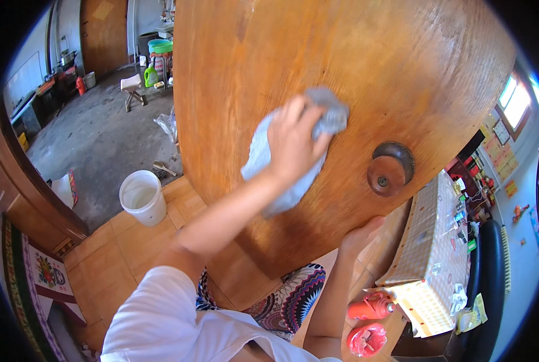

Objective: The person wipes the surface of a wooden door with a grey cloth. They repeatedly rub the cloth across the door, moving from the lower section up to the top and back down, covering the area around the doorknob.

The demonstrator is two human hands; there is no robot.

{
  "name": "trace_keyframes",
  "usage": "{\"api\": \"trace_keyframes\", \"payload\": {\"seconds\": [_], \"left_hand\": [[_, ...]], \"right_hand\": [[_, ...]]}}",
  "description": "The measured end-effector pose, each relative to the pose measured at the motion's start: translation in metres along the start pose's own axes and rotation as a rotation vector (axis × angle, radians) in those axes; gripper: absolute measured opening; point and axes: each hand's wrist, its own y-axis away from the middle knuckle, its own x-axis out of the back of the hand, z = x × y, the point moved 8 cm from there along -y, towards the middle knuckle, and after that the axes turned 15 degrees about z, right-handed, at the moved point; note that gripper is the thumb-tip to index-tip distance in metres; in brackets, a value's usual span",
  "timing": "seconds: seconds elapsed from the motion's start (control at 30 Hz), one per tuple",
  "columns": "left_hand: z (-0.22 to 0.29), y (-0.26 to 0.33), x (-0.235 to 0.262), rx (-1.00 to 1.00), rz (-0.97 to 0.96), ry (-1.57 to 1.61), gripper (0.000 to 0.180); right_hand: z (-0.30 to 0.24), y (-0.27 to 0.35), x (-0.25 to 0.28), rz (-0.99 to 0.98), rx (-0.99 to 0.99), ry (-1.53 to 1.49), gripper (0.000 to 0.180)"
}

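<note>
A brown wooden door (269, 54) with a round knob (387, 176) fills the middle of the view. My left hand (296, 142) presses a pale blue-grey cloth (258, 148) flat on the door's face, left of the knob. Its fingers are bent over the bunched upper part of the cloth, slightly blurred. At the door's lower right edge, my right hand (361, 236) holds on below the knob. Part of that hand's fingers is hidden at the edge.
A white bucket (143, 198) stands on the tiles at left, near a brush (164, 168). Beyond lies a dark floor with a small stool (132, 88). At right are a cloth-covered table (426, 241), a red thermos flask (371, 308) and a red bag-lined bin (367, 339).
</note>
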Motion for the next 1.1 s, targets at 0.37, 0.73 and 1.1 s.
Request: {"api": "trace_keyframes", "payload": {"seconds": [0.37, 0.73, 1.1], "left_hand": [[0.003, -0.013, -0.015, -0.028, 0.047, -0.003, 0.028], [-0.030, 0.052, 0.005, 0.012, -0.120, -0.003, 0.026], [-0.011, 0.039, -0.021, -0.024, 0.000, 0.036, 0.029]], "right_hand": [[0.001, -0.017, -0.003, -0.057, 0.047, -0.015, 0.078], [0.008, -0.014, 0.000, -0.015, 0.016, 0.045, 0.076], [-0.006, -0.022, -0.012, 0.032, 0.105, 0.030, 0.062]]}}
